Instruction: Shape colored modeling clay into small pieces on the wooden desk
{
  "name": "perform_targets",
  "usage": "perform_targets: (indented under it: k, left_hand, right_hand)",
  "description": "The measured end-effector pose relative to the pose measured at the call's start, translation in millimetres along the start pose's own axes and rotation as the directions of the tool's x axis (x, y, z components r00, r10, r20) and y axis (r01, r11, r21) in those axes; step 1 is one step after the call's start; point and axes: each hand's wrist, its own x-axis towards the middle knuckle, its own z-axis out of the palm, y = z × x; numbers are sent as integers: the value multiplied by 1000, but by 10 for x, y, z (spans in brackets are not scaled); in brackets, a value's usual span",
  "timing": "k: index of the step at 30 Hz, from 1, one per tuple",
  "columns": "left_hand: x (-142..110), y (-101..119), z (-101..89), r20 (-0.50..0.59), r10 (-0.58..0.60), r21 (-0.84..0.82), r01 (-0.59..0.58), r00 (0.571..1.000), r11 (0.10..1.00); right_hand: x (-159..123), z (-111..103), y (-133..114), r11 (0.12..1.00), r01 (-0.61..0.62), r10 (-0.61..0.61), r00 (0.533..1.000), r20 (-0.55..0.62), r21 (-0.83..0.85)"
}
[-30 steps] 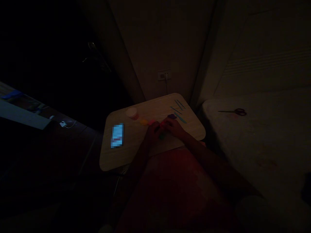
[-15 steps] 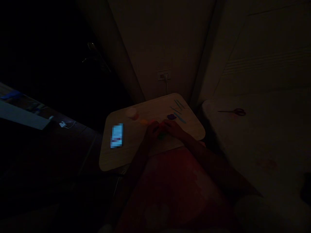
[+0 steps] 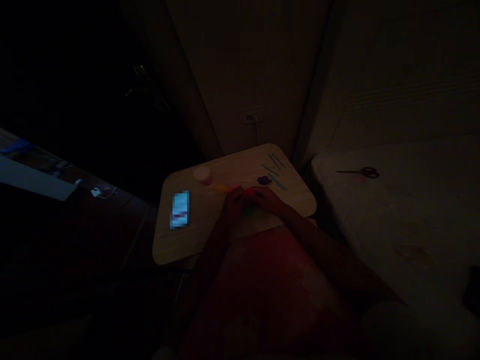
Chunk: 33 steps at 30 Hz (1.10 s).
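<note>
In the dim light, both hands meet over a small wooden table (image 3: pixel 210 220). My left hand (image 3: pixel 234 201) has its fingers curled against a lump of red modelling clay (image 3: pixel 249 192). From the other side my right hand (image 3: pixel 267 197) closes on the same lump, its fingertips bent over it. Just below the fingers lies some green clay (image 3: pixel 248 210). Pink clay (image 3: pixel 234 188) shows behind my left hand, with yellow clay (image 3: pixel 222 189) to its left. A purple lump (image 3: pixel 264 180) sits beyond my right hand. Darkness hides the fingers' exact grip.
Several thin teal sticks (image 3: pixel 277 181) lie at the table's far right. A pale tub (image 3: pixel 203 175) stands at the back left, and a lit phone (image 3: pixel 180 210) lies at the left. Scissors (image 3: pixel 360 172) rest on a pale surface (image 3: pixel 375 215) to the right. A socket (image 3: pixel 253 116) is on the wall.
The hands stay together over the table with only slight finger movement. The red clay shows a little more brightly between them.
</note>
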Motion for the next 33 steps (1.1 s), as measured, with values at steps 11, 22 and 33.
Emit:
perform_targets:
  k: [11,22,33]
  left_hand:
    - [-22,-75,9,6,-13,-48,13,1000,999]
    - [-18,57,-4,47,-80,-74,84,996,994]
    - [-14,113,15,-86,-141,-146,127,986,981]
  right_hand:
    - [-5,-29,37,998,-57,57,998,16,-23]
    - [-20,-21,22,990,-57,67,995,78,-126]
    - [-2,-22,33,989,-35,17,992,-127,-141]
